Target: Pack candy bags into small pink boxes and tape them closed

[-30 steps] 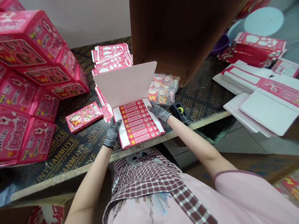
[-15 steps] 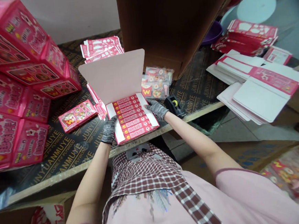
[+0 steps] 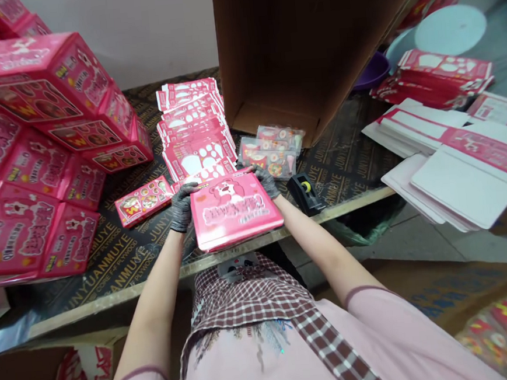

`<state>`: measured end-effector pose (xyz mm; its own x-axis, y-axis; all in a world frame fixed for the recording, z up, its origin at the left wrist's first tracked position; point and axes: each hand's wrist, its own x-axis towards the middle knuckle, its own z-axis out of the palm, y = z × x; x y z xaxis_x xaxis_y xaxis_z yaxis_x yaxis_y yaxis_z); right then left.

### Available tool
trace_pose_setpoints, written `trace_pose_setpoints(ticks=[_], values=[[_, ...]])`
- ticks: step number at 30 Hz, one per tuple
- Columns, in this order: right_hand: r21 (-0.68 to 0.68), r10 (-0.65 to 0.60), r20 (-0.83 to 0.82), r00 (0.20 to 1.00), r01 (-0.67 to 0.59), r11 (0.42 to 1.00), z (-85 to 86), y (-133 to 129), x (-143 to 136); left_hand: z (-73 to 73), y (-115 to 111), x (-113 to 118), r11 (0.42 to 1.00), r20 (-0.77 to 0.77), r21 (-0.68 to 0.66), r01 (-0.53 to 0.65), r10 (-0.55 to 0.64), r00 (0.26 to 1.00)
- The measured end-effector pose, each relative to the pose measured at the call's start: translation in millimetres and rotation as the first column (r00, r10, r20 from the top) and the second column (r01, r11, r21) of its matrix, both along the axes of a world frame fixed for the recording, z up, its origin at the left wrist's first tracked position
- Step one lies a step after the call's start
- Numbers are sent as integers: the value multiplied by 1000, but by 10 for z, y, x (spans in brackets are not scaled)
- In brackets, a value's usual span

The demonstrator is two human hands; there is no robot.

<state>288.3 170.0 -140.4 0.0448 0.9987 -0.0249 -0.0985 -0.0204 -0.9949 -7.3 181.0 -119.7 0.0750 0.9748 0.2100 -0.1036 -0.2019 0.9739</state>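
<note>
A pink display box (image 3: 237, 212) with a bear printed on its lid lies at the table's front edge, lid folded down. My left hand (image 3: 183, 208), in a grey knitted glove, grips its far left corner. At the far right corner, my right hand (image 3: 265, 181), gloved likewise, holds the lid's edge and side. The small boxes inside are hidden under the lid. Left of my left hand lies a small pink box (image 3: 144, 202). Behind the display box, flat printed cartons (image 3: 199, 138) are stacked in an overlapping row.
Finished pink boxes (image 3: 73, 81) are piled at the left. A large open cardboard carton (image 3: 269, 110) stands at the back. Clear sachets (image 3: 272, 156) and a black tape dispenser (image 3: 305, 194) sit right of my hands. Flat white-backed box blanks (image 3: 459, 191) overhang the right edge.
The display box's raised lid has come down over the row of small boxes. Both hands have shifted to its far corners. The flat cartons behind now show.
</note>
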Motion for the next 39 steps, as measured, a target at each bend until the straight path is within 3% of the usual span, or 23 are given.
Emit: trace_pose_setpoints(ticks=[3,5,7,9,11,13,17,23,30,36,39], values=[[74,27,92,995,-34,997,7,-122,67,154,20,-152,994,-244,48,94,-79,966],[148,44,243,969,-82,986,7,-309,155,229,-71,-143,989,-425,62,131,-93,900],[201,82,457,886,-193,960,10,-581,262,253,-298,-59,969,-589,79,234,-144,795],[198,126,677,725,-345,918,19,-897,361,232,-645,32,918,-714,79,388,-219,665],[146,150,802,578,-434,889,36,-1185,429,188,-1027,62,885,-760,77,459,-246,602],[104,151,863,482,-462,881,59,-1383,465,141,-1344,13,891,-770,85,446,-225,597],[73,154,903,402,-497,865,124,-1488,479,69,-1629,-169,909,-787,91,408,-185,588],[154,107,911,399,-569,808,208,-1493,406,38,-1599,-233,933,-730,131,335,-138,669],[249,150,820,552,-580,776,257,-1358,502,183,-1475,-191,972,-561,116,204,-105,821],[262,179,765,619,-553,791,204,-1355,514,171,-1571,-193,955,-657,92,283,-155,738],[276,148,776,613,-541,794,176,-1390,507,158,-1571,-214,956,-633,73,285,-176,754]])
